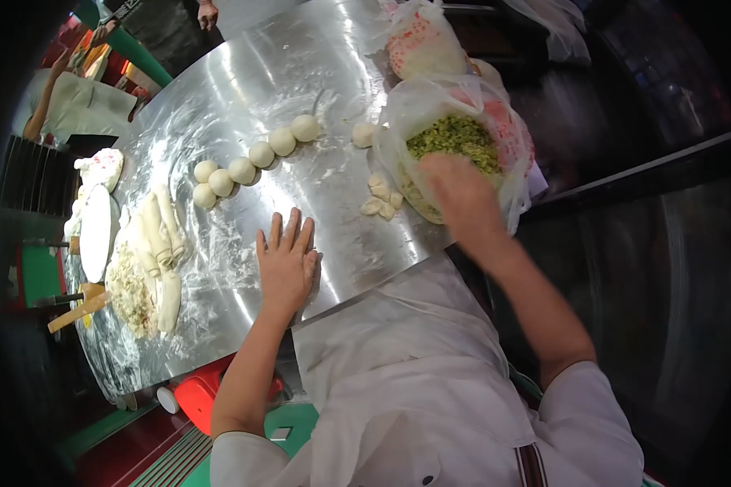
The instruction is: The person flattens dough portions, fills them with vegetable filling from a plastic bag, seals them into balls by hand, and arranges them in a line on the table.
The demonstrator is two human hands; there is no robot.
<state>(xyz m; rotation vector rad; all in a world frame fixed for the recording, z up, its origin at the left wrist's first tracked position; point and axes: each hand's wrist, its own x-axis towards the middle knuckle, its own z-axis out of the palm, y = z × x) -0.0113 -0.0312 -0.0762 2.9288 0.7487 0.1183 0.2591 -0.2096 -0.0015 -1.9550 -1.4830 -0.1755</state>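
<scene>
My left hand [284, 264] lies flat on the floury metal table [349, 268], fingers spread, holding nothing. My right hand [463, 199] is over a plastic-lined bowl of chopped green filling [455, 134], at its near side. Motion blurs that hand and its fingertips are hidden, so its grip cannot be made out. Several round dough balls [261, 154] form a slanting row beyond my left hand. A single dough ball [364, 135] and a cluster of small dough pieces [382, 199] sit just left of the bowl.
Long dough rolls [161, 223] and a crumbly pale heap [130, 284] lie on the left, beside a white oval board [98, 235] and a wooden handle [80, 312]. A filled plastic bag [422, 45] stands behind the bowl. Other people's arms show at the top left.
</scene>
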